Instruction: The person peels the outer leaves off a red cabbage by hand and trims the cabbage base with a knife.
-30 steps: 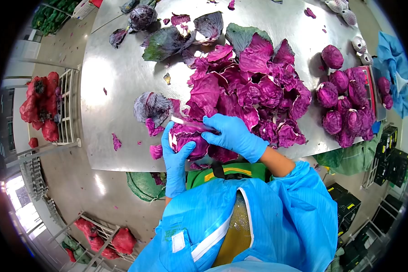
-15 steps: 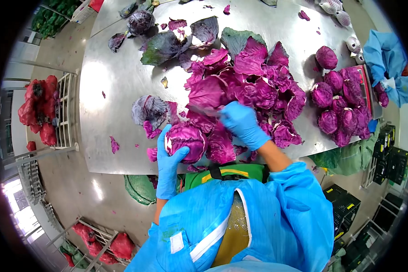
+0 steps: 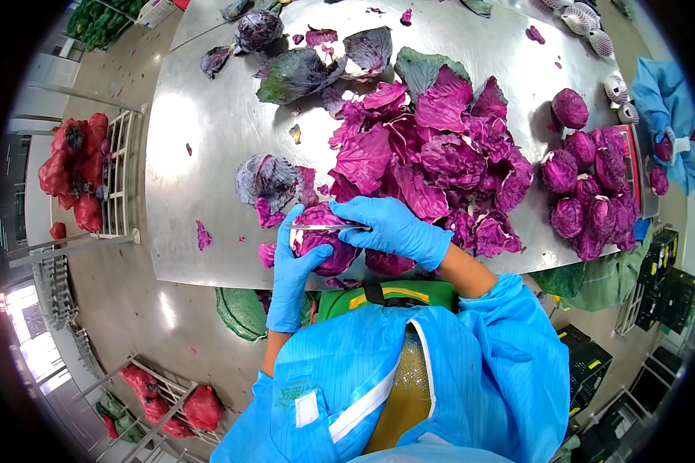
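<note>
Head view: left hand (image 3: 295,258) cupping red cabbage (image 3: 322,239) at near edge of surface (image 3: 208,154), fingers wrapping it from below, steadying it for cutting. Right hand (image 3: 394,228) gripping knife (image 3: 324,226), fingers closed on handle, blade lying across cabbage top. Leaf pile (image 3: 432,154) lying behind, trimmed heads (image 3: 594,193) sitting right. Steel surface; red sacks (image 3: 73,170) on racks, concrete floor.

Steel table (image 3: 208,139), loose purple cabbage leaves (image 3: 432,147) mid, trimmed heads (image 3: 587,193) rt, scraps (image 3: 202,234) lt
</note>
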`<action>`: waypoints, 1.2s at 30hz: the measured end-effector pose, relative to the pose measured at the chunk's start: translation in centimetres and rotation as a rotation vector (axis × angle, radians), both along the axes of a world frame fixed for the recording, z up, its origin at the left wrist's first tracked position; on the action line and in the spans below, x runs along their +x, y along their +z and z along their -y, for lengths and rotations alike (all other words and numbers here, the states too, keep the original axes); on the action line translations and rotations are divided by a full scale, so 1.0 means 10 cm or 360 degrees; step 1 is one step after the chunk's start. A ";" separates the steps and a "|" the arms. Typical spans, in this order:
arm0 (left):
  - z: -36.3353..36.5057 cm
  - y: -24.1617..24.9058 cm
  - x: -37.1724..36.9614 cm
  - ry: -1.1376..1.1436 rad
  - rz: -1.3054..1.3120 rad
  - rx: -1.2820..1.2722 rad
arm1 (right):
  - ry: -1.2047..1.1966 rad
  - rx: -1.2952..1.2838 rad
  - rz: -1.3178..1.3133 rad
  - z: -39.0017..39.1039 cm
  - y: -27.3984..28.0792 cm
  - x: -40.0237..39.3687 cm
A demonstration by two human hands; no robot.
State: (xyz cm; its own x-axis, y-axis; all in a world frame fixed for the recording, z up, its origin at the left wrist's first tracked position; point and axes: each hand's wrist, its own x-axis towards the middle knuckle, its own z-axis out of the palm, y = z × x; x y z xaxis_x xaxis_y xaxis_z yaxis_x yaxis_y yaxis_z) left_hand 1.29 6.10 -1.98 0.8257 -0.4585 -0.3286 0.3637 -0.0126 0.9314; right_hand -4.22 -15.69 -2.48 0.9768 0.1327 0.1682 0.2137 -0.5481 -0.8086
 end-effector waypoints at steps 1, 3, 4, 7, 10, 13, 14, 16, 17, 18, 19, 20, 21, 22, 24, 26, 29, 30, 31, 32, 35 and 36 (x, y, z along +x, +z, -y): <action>0.01 0.00 0.01 -0.0013 0.0013 0.0009 | 0.0056 -0.0090 -0.0037 0.04 0.06 0.02; 0.02 -0.06 0.04 -0.0043 0.0056 0.0000 | 0.0093 -0.0346 0.0047 0.06 0.15 0.03; 0.02 -0.11 0.04 -0.0059 0.0074 -0.0004 | 0.0075 -0.0515 0.0169 0.05 0.19 0.03; -0.04 -0.30 0.05 -0.0268 0.0856 0.0479 | 0.0112 -0.0958 0.0419 0.07 0.15 0.07; -0.02 0.02 -0.07 -0.0225 0.0337 0.0172 | -0.0431 -0.1340 0.0432 0.46 0.04 0.33; 0.00 0.15 -0.10 -0.0164 0.0179 0.0092 | -0.0958 -0.0882 0.0396 0.89 0.41 0.44; -0.02 0.07 -0.08 -0.0141 0.0143 0.0060 | -0.0846 -0.0754 0.0452 0.82 0.43 0.39; 0.06 0.17 -0.07 -0.0111 0.0065 -0.0022 | -0.0356 -0.0264 0.0158 0.63 0.39 0.22; 0.05 0.12 -0.05 -0.0152 0.0096 0.0003 | -0.0085 -0.0025 0.0126 0.47 0.34 0.18; 0.01 0.04 -0.02 -0.0188 0.0126 0.0031 | 0.0005 0.0048 0.0108 0.31 0.37 0.13; 0.04 0.08 0.00 -0.0221 0.0155 0.0061 | 0.0121 0.0143 -0.0079 0.20 0.37 0.14; 0.04 0.16 0.03 -0.0343 0.0444 0.0282 | 0.0138 0.0271 -0.0183 0.11 0.29 0.15; 0.05 0.18 0.03 -0.0320 0.0322 0.0226 | 0.0154 0.0397 -0.0286 0.05 0.24 0.16; 0.06 0.19 0.02 -0.0296 0.0202 0.0169 | 0.0198 0.0377 -0.0333 0.06 0.22 0.19; 0.05 0.17 0.03 -0.0301 0.0158 0.0125 | 0.0281 0.0331 -0.0424 0.13 0.21 0.29; 0.05 0.17 0.04 -0.0341 0.0209 0.0184 | 0.0287 0.0321 -0.0413 0.16 0.25 0.31; 0.05 0.15 0.07 -0.0425 0.0306 0.0241 | 0.0360 0.0161 -0.0354 0.20 0.32 0.34; 0.04 0.13 0.08 -0.0457 0.0339 0.0257 | 0.0407 0.0149 -0.0286 0.23 0.29 0.36; 0.03 0.11 0.10 -0.0495 0.0463 0.0356 | 0.0454 0.0138 -0.0217 0.24 0.27 0.37; 0.01 0.08 0.12 -0.0532 0.0587 0.0457 | 0.0494 -0.0087 -0.0098 0.23 0.27 0.38; 0.02 0.11 0.12 -0.0519 0.0564 0.0447 | 0.0535 -0.0649 0.0241 0.15 0.27 0.35; 0.04 0.12 0.12 -0.0493 0.0493 0.0391 | 0.0508 -0.0760 0.0343 0.11 0.23 0.34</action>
State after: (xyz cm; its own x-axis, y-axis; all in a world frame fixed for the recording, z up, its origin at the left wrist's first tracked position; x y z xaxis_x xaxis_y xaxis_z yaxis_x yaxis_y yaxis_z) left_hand 2.52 5.73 -0.81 0.7388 -0.6374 -0.2188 0.0153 -0.3087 0.9510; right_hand -0.78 -16.80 -0.21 0.8270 0.5227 0.2073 0.5586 -0.7213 -0.4095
